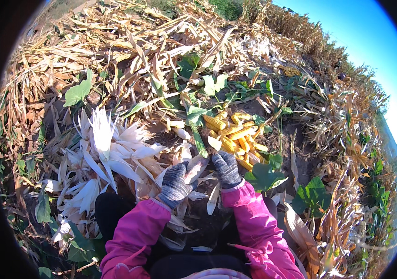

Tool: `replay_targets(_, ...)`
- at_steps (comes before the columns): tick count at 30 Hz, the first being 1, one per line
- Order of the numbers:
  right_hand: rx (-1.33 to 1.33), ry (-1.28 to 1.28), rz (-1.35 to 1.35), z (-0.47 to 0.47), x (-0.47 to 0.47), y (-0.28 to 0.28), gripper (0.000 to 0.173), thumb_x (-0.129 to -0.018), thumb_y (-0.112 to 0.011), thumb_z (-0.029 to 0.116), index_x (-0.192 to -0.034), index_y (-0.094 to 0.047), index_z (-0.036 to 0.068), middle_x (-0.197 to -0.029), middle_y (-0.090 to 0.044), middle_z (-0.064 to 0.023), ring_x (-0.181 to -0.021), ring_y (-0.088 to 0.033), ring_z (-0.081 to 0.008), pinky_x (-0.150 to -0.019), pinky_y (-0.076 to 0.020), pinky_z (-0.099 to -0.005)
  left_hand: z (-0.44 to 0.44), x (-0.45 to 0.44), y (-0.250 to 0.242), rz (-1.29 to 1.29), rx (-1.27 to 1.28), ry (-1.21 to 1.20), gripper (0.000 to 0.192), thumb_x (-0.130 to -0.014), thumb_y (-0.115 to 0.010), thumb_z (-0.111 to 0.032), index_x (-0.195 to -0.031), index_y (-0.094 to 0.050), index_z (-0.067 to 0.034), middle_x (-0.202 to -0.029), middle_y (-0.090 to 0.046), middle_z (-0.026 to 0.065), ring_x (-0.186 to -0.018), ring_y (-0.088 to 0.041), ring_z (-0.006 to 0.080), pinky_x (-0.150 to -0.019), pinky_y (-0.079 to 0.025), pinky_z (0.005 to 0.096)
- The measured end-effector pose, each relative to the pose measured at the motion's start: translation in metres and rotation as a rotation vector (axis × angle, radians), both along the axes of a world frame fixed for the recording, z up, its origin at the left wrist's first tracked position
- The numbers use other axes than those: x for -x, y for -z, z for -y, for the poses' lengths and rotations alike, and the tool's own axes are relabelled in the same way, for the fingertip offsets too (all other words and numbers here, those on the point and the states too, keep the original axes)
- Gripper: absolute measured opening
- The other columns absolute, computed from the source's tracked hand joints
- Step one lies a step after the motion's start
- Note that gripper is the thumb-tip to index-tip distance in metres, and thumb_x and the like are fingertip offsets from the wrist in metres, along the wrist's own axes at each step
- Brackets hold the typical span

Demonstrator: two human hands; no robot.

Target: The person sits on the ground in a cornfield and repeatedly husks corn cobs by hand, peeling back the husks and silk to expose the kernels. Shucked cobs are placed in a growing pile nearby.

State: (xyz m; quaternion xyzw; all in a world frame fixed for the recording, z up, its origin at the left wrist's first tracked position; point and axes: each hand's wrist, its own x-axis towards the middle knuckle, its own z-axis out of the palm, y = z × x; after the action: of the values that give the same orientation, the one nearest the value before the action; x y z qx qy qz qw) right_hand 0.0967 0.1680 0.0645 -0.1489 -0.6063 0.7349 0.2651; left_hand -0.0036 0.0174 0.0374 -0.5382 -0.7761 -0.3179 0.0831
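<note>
My left hand (177, 183), in a grey knit glove, is closed around an ear of corn in its husk (196, 169), whose upper end points up and to the right. My right hand (225, 169), gloved the same way, is beside that end, at the near edge of a pile of husked yellow corn cobs (233, 134). Its fingers are curled; whether they grip something is hidden. A pale piece of husk (215, 143) shows just above the right fingertips. Left of my left hand lies a large heap of white corn husks (125, 146).
Dry corn stalks and leaves (142, 52) cover the ground ahead. Green broad-leaved plants (264, 177) grow right of the cobs, and a green leaf (78, 92) stands beyond the husk heap. Standing dry corn (289, 24) lines the far right. My knees are on both sides below.
</note>
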Motion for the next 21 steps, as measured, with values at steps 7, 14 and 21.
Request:
replay_targets(7, 0.022, 0.152, 0.065, 0.006, 0.008, 0.007, 0.019, -0.088, -0.05, 0.017, -0.084, -0.059, 0.0, -0.071, -0.058, -0.0042, -0.058, -0.055, -0.0095, -0.049, -0.0479, -0.0236, 0.0, -0.01, -0.005, 0.514, 0.027, -0.041, 0.062, -0.06, -0.078, -0.025, -0.109, -0.05, -0.001, -0.095, -0.058, 0.018, -0.09, -0.058, 0.0325, -0.078, -0.046, 0.039)
replay_targets(14, 0.745, 0.2, -0.108, 0.023, 0.016, 0.018, 0.027, -0.09, -0.043, 0.019, -0.102, -0.055, -0.001, -0.089, -0.061, -0.0118, -0.074, -0.059, -0.0219, -0.065, -0.0496, -0.032, -0.006, 0.002, 0.033, 0.888, -0.313, 0.154, 0.062, -0.068, -0.076, -0.02, -0.119, -0.046, -0.002, -0.108, -0.056, 0.0091, -0.097, -0.055, 0.0181, -0.084, -0.045, 0.0316)
replay_targets(21, 0.757, 0.027, -0.345, 0.028, 0.018, 0.013, 0.022, -0.092, -0.044, 0.018, -0.1, -0.052, 0.001, -0.091, -0.059, -0.0111, -0.086, -0.058, -0.0247, -0.078, -0.0489, -0.035, -0.006, -0.002, 0.011, 1.401, -0.505, 0.158, 0.045, -0.082, -0.064, -0.018, -0.12, -0.048, 0.0, -0.107, -0.058, 0.0078, -0.097, -0.053, 0.0138, -0.082, -0.044, 0.0271)
